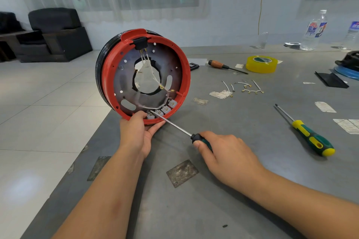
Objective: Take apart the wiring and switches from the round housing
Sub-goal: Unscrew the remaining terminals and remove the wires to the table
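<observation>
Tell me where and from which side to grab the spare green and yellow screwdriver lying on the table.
Grip the spare screwdriver by its fat green-and-yellow handle, coming from above with the right hand once that hand is free. It lies flat on the table, handle toward the person, thin shaft pointing away, with bare surface on both sides for fingers.

Bare table (pixel 242 126) between housing (pixel 143 75) and spare screwdriver (pixel 308 136).

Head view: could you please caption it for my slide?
Left hand steadies the upright round housing while right hand works a screwdriver at its switches.
</observation>
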Motion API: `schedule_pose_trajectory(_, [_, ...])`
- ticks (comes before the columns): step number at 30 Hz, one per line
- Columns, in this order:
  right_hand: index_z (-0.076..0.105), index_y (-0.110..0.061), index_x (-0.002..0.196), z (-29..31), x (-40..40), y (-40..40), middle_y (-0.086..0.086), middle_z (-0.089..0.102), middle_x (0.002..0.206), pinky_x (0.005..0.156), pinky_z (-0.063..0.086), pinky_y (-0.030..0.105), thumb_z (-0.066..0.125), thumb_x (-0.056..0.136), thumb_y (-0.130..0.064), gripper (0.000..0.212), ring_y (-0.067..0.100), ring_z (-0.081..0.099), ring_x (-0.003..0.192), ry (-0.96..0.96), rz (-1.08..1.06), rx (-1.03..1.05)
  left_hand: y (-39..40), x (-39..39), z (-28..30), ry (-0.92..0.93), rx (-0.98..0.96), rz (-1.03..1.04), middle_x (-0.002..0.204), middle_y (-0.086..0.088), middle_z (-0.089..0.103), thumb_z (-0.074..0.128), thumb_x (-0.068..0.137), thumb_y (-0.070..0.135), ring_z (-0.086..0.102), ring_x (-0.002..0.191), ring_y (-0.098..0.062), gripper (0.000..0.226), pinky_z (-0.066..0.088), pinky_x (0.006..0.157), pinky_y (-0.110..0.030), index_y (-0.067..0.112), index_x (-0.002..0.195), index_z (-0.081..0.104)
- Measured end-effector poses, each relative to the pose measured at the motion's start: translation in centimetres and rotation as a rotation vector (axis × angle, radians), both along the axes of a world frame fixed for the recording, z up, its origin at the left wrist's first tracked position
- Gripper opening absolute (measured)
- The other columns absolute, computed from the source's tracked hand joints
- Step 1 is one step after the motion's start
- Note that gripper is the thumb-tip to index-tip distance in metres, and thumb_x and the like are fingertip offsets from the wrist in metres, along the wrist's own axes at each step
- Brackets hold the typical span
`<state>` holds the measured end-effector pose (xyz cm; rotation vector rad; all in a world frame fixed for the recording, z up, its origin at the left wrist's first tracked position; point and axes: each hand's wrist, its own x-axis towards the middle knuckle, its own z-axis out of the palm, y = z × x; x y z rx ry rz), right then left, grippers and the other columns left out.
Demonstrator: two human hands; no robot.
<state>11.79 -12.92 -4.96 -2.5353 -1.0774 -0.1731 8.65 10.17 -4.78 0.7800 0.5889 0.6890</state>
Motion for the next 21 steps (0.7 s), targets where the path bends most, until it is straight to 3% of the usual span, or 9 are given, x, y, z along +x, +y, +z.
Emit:
schedule_pose_trajectory(3, [0.061,-0.033,0.118,0.1,0.9,-0.4,-0.007,0.065,0.076,0.067,0.053,0.039,0.038,0.102,-0.057,0.037,0.020,0.062,0.076,0.090,0.018,0.112,0.1,0.1,-0.1,0.014,0.012,-0.011,0.123,-0.027,0.068,0.045,0.096,-0.010,0.078,0.091,-0.039,0.042,0.065,0.075,-0.054,-0.005,0.137,0.052])
schedule_pose_trajectory(6, [0.064,-0.035,0.115,0.0,1.9,-0.8,-0.007,0.066,0.073,0.064,0.052,0.036,0.040,0.100,-0.059,0.037,0.010,0.060,0.071,0.107,0.031,0.133,0.2,0.1,-0.1,0.022,0.025,-0.017,0.125,-0.030,0.068,0.045,0.094,-0.010,0.077,0.093,-0.042,0.043,0.065,0.076,-0.056,-0.005,0.137,0.052])
schedule_pose_trajectory(9, [0.066,-0.039,0.111,-0.1,3.0,-1.3,-0.010,0.062,0.066,0.052,0.042,0.027,0.043,0.097,-0.061,0.034,0.004,0.058,0.068,0.135,0.047,0.156,0.3,0.1,-0.1,0.029,0.023,-0.014,0.123,-0.030,0.069,0.046,0.095,-0.009,0.078,0.090,-0.041,0.041,0.065,0.075,-0.055,-0.004,0.135,0.053])
schedule_pose_trajectory(12, [0.067,-0.043,0.108,0.1,4.2,-2.1,-0.012,0.060,0.063,0.050,0.037,0.025,0.048,0.097,-0.060,0.028,0.003,0.057,0.068,0.134,0.057,0.152,0.5,0.1,-0.2,0.032,0.019,-0.016,0.117,-0.028,0.070,0.048,0.096,-0.008,0.078,0.090,-0.040,0.035,0.065,0.073,-0.051,-0.003,0.130,0.054])
schedule_pose_trajectory(16, [0.064,-0.047,0.112,0.7,6.0,-3.2,-0.012,0.066,0.074,0.061,0.052,0.035,0.047,0.094,-0.066,0.031,0.007,0.059,0.071,0.143,0.104,0.112,0.8,-0.1,-0.2,0.019,0.010,-0.020,0.111,-0.023,0.074,0.049,0.096,-0.005,0.079,0.089,-0.039,0.033,0.065,0.073,-0.052,0.002,0.128,0.055])
schedule_pose_trajectory(21, [0.069,-0.042,0.114,1.7,7.7,-4.7,-0.023,0.071,0.099,0.082,0.054,0.033,0.044,0.089,-0.069,0.044,0.000,0.063,0.091,0.116,0.188,0.056,0.9,0.2,-0.1,0.016,0.016,-0.022,0.117,-0.020,0.074,0.055,0.098,0.000,0.079,0.089,-0.036,0.037,0.065,0.074,-0.051,0.012,0.133,0.050])
